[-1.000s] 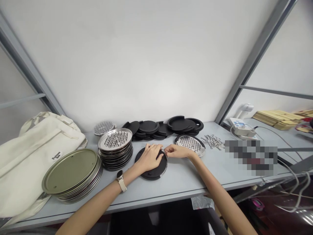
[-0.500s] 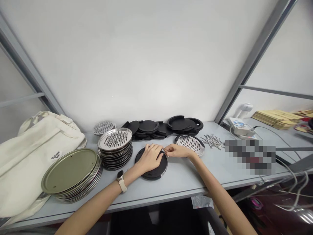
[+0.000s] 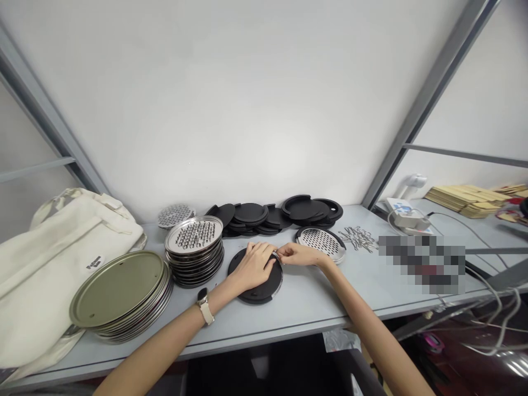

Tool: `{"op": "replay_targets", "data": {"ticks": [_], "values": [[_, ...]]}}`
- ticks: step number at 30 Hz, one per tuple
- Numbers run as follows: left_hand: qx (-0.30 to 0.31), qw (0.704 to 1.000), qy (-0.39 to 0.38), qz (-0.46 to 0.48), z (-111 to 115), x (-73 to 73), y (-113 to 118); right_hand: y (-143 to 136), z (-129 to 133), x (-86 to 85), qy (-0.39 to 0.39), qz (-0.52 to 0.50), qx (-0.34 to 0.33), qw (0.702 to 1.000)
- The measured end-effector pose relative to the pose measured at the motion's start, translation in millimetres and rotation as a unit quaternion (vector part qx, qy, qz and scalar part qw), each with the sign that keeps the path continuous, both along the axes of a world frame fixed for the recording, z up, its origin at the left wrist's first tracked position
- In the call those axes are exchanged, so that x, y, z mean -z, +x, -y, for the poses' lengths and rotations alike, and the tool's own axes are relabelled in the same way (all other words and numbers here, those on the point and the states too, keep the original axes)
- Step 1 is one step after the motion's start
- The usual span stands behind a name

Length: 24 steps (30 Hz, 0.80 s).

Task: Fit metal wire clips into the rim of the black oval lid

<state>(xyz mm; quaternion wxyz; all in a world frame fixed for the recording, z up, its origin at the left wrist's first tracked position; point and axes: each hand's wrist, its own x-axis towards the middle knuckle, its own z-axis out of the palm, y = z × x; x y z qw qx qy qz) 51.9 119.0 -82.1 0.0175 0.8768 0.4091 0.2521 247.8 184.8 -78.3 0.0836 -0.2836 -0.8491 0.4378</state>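
Note:
A round black disc [image 3: 264, 291] with a thin metal rim at its right side lies on the grey table. My left hand [image 3: 256, 264] rests over it, palm down, with its thumb and fingers gripping near the far right edge. At that same edge my right hand [image 3: 295, 254] is closed in a pinch on a small shiny metal piece, mostly covered by the fingertips. To the right of the hands is a round metal grater [image 3: 319, 245] with a black edge. Several small metal clips [image 3: 358, 238] lie in a loose heap beyond it.
Left of my hands stand a stack of round graters [image 3: 193, 236] and a stack of olive-green plates [image 3: 119, 286]. Black discs [image 3: 251, 213] line the wall. A cream cloth bag [image 3: 49, 275] sits far left; white cables [image 3: 501, 308] hang at the right.
Almost nothing differs. Both hands stay at the disc's far right edge, with at most a slight shift of the right fingers.

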Motion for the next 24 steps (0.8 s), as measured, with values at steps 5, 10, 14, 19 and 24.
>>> {"op": "replay_targets", "data": {"ticks": [5,10,14,19,24], "values": [[0.014,1.0,-0.003,-0.002,-0.1,-1.7,0.1,0.3,0.6,-0.3,0.004,0.005,0.007,1.0],[0.025,1.0,-0.01,0.006,-0.5,-1.6,-0.5,0.0,0.4,0.9,0.005,0.015,0.013,1.0],[0.028,0.999,-0.022,0.012,-0.8,-1.0,-1.0,-0.2,-0.3,2.3,0.004,0.018,0.01,1.0],[0.05,0.997,-0.033,0.038,-1.5,0.2,-1.1,0.3,-0.6,2.2,0.002,0.016,0.009,1.0],[0.067,0.994,-0.049,0.07,-4.7,5.2,-1.8,0.6,-0.1,2.0,-0.007,0.011,0.004,1.0]]}}
